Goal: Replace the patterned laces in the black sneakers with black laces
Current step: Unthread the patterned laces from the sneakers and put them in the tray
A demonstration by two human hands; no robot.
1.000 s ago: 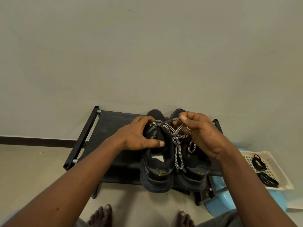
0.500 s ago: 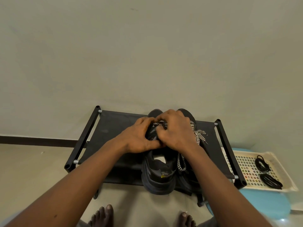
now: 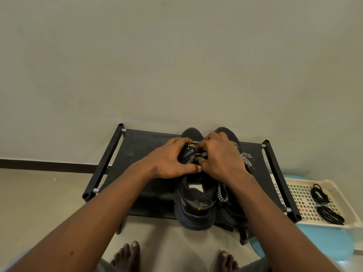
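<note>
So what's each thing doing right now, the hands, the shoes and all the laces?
left hand: grips the left sneaker.
right hand: pinches the patterned lace.
left sneaker: upright on the rack, partly unlaced.
patterned lace: partly in the sneaker, ends hanging loose.
black laces: two coiled bundles lying untouched in the tray.

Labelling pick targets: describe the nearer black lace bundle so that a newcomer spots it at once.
Find the black shoe rack against the wall; just right of it, a cream perforated tray rests on a blue surface. Two coiled black laces lie in the tray. The target bundle is the one nearer the person, by the tray's front edge, a flatter and wider coil than the far bundle.
</note>
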